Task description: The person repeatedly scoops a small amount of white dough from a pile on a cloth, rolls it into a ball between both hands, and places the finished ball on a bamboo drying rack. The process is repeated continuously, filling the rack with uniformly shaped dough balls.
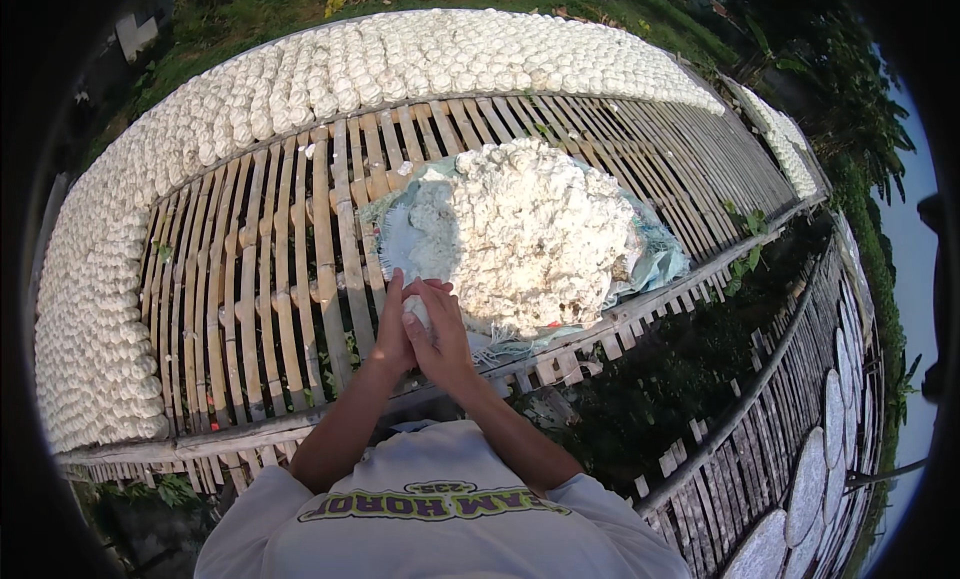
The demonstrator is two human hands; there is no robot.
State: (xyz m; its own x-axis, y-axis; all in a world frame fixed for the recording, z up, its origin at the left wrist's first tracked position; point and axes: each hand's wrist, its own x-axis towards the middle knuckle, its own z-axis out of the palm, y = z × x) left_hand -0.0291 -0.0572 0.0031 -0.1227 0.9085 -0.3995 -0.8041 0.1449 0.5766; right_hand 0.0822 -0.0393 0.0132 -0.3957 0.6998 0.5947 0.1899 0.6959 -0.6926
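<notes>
Here, holding a white lump (415,309) between left hand (394,329) and right hand (444,334), with fingers (396,287) cupped close, near the bamboo rack's front edge (235,436), beside the white heap (540,239), with bare slats (324,229) leftward.

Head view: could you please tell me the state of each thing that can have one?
Left hand: closed around a lump
Right hand: closed around the same lump
White lump: held, partly hidden
White pile: heaped, partly shaded
Blue-green sheet: spread beneath the pile
Slatted rack: partly covered
White rounds: packed closely
</notes>
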